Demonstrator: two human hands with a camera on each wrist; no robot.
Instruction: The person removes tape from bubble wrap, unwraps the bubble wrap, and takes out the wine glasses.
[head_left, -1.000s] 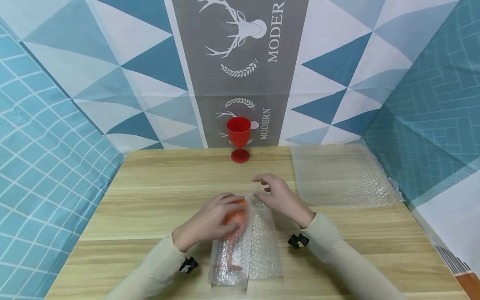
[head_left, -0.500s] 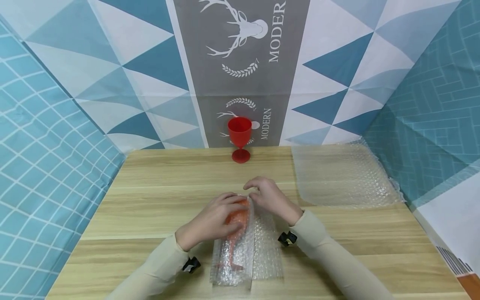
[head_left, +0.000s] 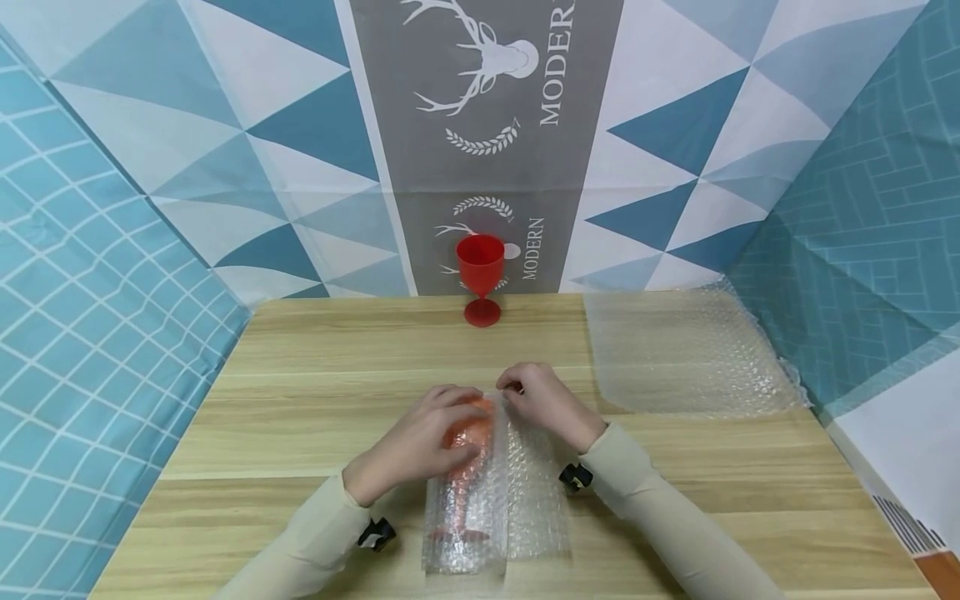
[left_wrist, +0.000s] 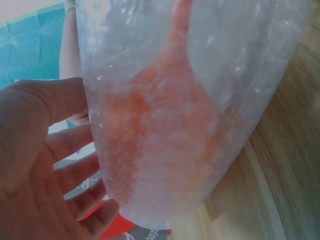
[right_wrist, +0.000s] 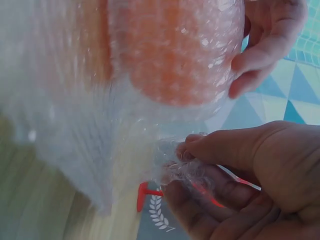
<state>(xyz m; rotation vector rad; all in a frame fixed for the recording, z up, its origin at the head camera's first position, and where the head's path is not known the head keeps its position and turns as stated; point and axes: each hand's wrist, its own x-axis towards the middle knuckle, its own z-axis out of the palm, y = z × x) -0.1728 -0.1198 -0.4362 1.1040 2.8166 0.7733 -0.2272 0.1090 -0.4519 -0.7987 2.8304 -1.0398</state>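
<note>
An orange-red goblet lies inside bubble wrap [head_left: 462, 500], its bowl away from the person and its foot toward the table's near edge. My left hand [head_left: 423, 437] rests over the bowl end, and in the left wrist view the fingers of that hand [left_wrist: 55, 165] lie along the wrap's side, slightly bent. At the far right corner of the wrap is my right hand [head_left: 546, 402]. The right wrist view shows the right hand [right_wrist: 245, 175] pinching a crumpled edge of clear wrap between thumb and fingers, just beyond the bowl.
A second red goblet [head_left: 481, 271] stands upright at the table's back edge. Another sheet of bubble wrap [head_left: 675, 350] lies flat at the back right. Patterned cloth hangs behind and on both sides of the wooden table [head_left: 300, 417].
My right hand has moved left and slightly nearer, and its fingers have closed on the wrap's far edge. The left hand has stayed on the wrapped goblet with small shifts.
</note>
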